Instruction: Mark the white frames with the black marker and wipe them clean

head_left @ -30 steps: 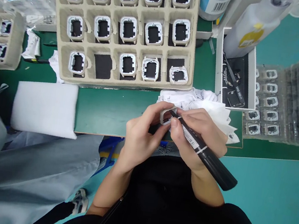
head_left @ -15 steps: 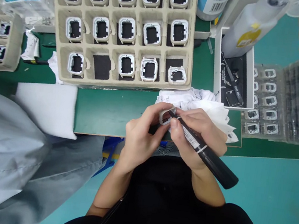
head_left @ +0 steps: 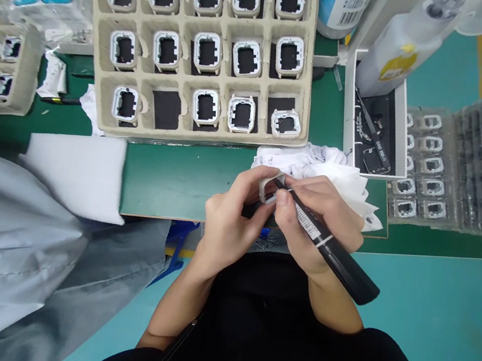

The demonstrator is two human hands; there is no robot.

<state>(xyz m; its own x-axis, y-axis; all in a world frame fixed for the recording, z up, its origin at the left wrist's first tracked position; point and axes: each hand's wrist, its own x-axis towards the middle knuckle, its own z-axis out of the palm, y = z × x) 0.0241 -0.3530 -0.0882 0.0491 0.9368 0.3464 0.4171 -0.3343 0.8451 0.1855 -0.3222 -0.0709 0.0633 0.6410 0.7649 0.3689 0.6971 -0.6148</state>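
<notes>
Between the thumb and fingers of my left hand [head_left: 231,221] is a small pale frame [head_left: 263,190], tilted so that its opening shows. My right hand [head_left: 323,224] grips a black marker-like pen [head_left: 338,260] with a white label; its dark tip points into the opening of the frame. Whether the tip touches the frame's inner wall cannot be made out. Beyond my hands a moulded tray [head_left: 146,83] holds several similar white frames [head_left: 205,107], one per compartment. In its front row the second compartment from the left [head_left: 166,110] shows only a dark pad.
Crumpled white cloths [head_left: 337,174] lie just beyond my hands. A white box [head_left: 407,130] with tools stands right, beside a bottle [head_left: 398,53] and stacked clear trays [head_left: 448,201]. At left are a folded white cloth [head_left: 75,172], a second tray [head_left: 26,79] and a person's grey-blue garment [head_left: 7,241].
The camera view has shifted slightly. Both hands keep the same hold, and the pen remains at the frame's opening. The person's garment at the left has moved a little to the right.
</notes>
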